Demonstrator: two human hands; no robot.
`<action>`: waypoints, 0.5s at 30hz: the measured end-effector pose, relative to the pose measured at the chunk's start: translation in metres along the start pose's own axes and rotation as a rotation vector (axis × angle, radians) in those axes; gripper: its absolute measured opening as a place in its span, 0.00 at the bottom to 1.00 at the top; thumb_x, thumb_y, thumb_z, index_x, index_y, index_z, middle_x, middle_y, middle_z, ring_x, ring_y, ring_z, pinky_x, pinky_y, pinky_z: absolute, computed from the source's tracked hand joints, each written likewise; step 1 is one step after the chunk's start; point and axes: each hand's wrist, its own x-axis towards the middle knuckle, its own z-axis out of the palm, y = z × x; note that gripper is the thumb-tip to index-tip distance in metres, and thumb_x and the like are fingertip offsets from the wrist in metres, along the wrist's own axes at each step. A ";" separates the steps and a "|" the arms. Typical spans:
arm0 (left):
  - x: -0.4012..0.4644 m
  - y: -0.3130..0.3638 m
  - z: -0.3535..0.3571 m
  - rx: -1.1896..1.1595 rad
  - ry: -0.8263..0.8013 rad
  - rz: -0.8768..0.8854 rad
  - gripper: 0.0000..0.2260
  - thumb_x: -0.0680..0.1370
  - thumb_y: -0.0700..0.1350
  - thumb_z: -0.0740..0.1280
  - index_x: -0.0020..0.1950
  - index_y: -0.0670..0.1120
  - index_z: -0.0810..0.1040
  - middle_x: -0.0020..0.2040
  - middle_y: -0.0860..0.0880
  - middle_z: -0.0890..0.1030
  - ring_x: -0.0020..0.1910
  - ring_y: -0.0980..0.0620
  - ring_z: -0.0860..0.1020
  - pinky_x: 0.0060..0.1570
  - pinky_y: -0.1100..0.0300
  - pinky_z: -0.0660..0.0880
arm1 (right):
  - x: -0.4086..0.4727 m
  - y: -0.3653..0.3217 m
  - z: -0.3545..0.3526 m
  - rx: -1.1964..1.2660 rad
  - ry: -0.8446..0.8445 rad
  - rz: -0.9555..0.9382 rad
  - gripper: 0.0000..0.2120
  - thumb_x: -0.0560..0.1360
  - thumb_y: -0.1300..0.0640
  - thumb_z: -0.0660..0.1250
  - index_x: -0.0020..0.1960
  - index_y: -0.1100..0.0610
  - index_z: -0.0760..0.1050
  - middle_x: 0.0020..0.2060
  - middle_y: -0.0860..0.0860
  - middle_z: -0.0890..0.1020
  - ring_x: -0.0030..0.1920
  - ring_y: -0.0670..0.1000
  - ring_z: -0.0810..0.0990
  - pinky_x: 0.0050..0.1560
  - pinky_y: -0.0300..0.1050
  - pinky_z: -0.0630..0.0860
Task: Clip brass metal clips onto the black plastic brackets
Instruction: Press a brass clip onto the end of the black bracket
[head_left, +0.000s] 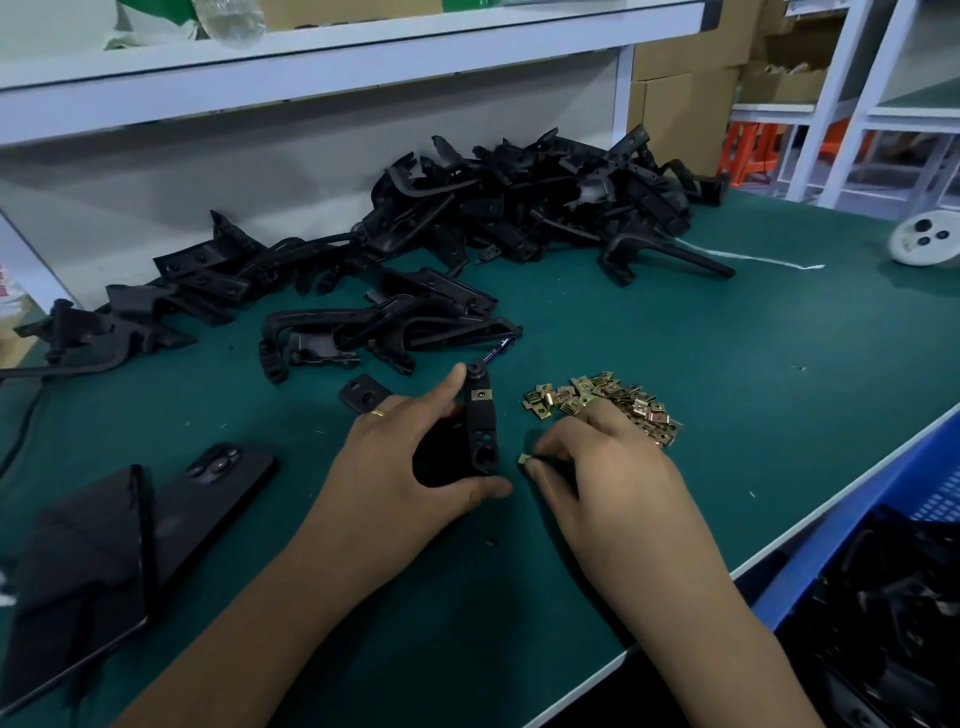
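Note:
My left hand (400, 467) grips a black plastic bracket (480, 431) upright over the green table (727, 415), thumb at its lower end and a finger at its top. One brass clip (481, 396) sits on the bracket's upper part. My right hand (602, 467) pinches a single brass clip (523, 458) between thumb and fingertip, just right of the bracket's lower end and apart from it. A pile of loose brass clips (613, 400) lies just beyond my right hand.
A big heap of black brackets (519, 208) runs across the back of the table and down the left. A small black plate (363, 393) lies near my left hand. A phone (218, 483) and a dark case (78, 571) lie left. A blue crate (883, 571) with black parts stands right.

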 end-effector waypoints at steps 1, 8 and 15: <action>0.000 0.000 0.000 0.001 -0.001 0.002 0.46 0.62 0.71 0.74 0.79 0.68 0.62 0.62 0.69 0.73 0.70 0.61 0.70 0.73 0.55 0.68 | 0.000 0.001 -0.001 0.027 -0.011 -0.012 0.06 0.79 0.47 0.70 0.51 0.49 0.81 0.49 0.45 0.74 0.48 0.48 0.77 0.47 0.46 0.76; -0.002 0.004 0.000 0.002 -0.037 0.052 0.46 0.63 0.71 0.72 0.79 0.66 0.63 0.63 0.63 0.76 0.69 0.54 0.72 0.71 0.50 0.69 | 0.001 0.007 -0.014 0.390 0.022 -0.088 0.05 0.76 0.56 0.76 0.45 0.46 0.82 0.42 0.41 0.79 0.49 0.42 0.78 0.48 0.27 0.68; -0.003 0.005 0.001 -0.019 -0.033 0.059 0.45 0.62 0.71 0.74 0.79 0.66 0.65 0.61 0.64 0.76 0.67 0.56 0.73 0.71 0.52 0.69 | 0.001 0.007 -0.012 0.417 0.023 -0.099 0.06 0.75 0.56 0.76 0.45 0.46 0.82 0.42 0.41 0.78 0.49 0.44 0.78 0.49 0.28 0.68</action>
